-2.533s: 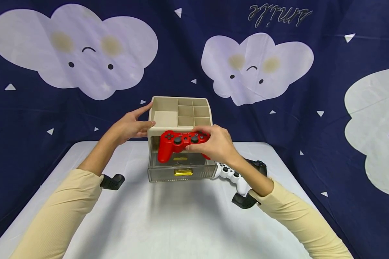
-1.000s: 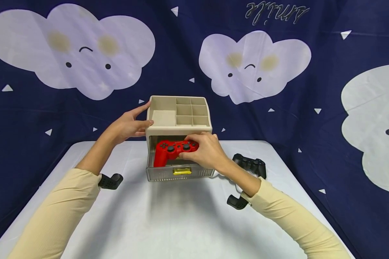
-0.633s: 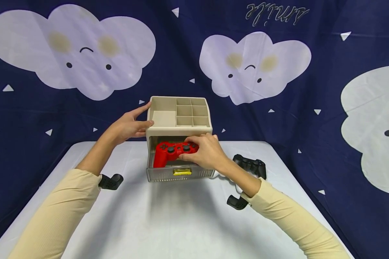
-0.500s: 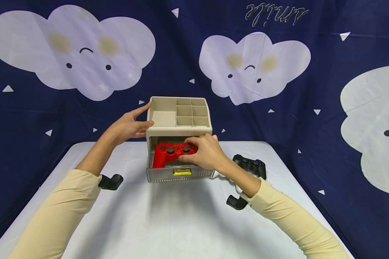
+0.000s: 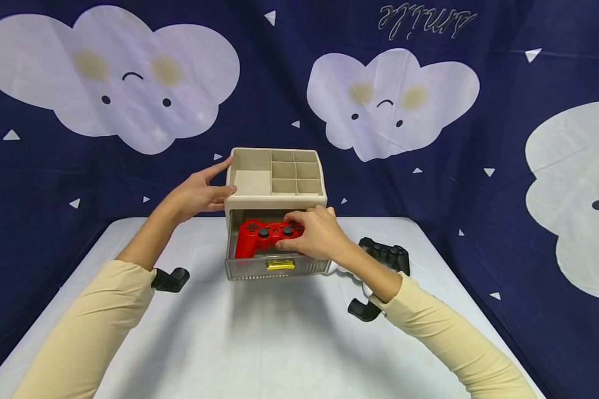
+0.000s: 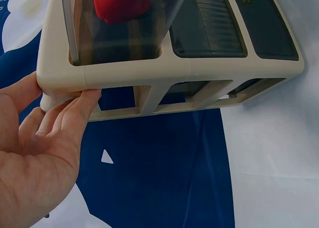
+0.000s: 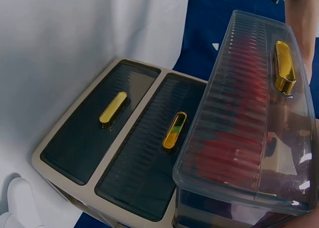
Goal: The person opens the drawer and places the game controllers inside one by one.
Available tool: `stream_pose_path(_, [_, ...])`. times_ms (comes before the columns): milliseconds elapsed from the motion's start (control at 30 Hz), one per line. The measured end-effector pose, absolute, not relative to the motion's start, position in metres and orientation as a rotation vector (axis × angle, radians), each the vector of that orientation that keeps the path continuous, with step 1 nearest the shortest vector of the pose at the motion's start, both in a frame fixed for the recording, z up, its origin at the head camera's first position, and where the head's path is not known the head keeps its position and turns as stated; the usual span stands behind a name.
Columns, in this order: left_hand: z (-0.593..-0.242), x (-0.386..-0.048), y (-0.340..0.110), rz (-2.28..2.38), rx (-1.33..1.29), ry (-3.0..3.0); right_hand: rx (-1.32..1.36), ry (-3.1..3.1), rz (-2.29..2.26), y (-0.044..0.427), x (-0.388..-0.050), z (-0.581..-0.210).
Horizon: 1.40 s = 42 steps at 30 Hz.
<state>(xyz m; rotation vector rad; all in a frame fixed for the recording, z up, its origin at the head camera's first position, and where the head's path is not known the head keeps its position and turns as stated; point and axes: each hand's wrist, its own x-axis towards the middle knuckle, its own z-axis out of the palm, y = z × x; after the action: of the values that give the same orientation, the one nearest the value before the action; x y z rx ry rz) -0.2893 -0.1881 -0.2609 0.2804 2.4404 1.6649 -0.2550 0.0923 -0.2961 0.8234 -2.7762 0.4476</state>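
Observation:
A cream drawer cabinet [image 5: 275, 203] stands at the table's far side, its clear top drawer [image 5: 249, 270] pulled out. Inside that drawer lies a red game controller [image 5: 249, 239], pinched at its right part by my right hand [image 5: 319, 233]. My left hand [image 5: 194, 195] grips the cabinet's upper left side, thumb on the top rim, and in the left wrist view the fingers of this hand [image 6: 45, 143] touch the cream frame [image 6: 119, 72]. Through the clear drawer front [image 7: 224, 153] in the right wrist view, the red controller shows blurred. The controller's right grip is mostly hidden.
A black controller [image 5: 386, 254] lies on the white table [image 5: 274, 338] right of the cabinet, with a white controller [image 5: 340, 270] mostly hidden under my right forearm. Two lower drawers [image 7: 99, 121] are closed. A dark blue cloud-patterned cloth [image 5: 274, 111] hangs behind.
My right hand has lowered the red controller from in front of the cabinet top into the open drawer, with little movement in the last half second. My left hand keeps its grip.

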Motion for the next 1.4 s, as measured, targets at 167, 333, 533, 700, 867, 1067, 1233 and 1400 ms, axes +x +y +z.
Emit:
stream_pose_path(167, [-0.261, -0.290, -0.188, 1.666, 0.277, 2.446, 0.805, -2.798, 0.467, 0.091, -0.254, -0.293])
stream_pose_path(333, [-0.260, -0.289, -0.188, 1.669, 0.273, 2.441, 0.785, -2.834, 0.505, 0.091, -0.253, -0.291])
stream_pose_path(533, [-0.260, -0.290, -0.187, 1.682, 0.253, 2.421, 0.776, -2.853, 0.664, 0.095, -0.249, -0.284])
stream_pose_path(700, [-0.260, -0.290, -0.187, 1.675, 0.253, 2.422, 0.818, -2.788, 0.772, 0.097, -0.242, -0.271])
stream_pose_path(867, [-0.260, -0.290, -0.188, 1.664, 0.259, 2.425, 0.816, -2.771, 0.922, 0.097, -0.233, -0.263])
stream_pose_path(1067, [-0.259, -0.289, -0.187, 1.661, 0.268, 2.427, 0.854, -2.776, 1.217, 0.099, -0.224, -0.255])
stream_pose_path(1233, [-0.259, -0.288, -0.188, 1.653, 0.261, 2.435, 0.847, -2.883, 1.462, 0.103, -0.217, -0.251])
stream_pose_path(1400, [-0.259, -0.289, -0.188, 1.659, 0.261, 2.430, 0.868, -2.961, 1.706, 0.106, -0.209, -0.248])
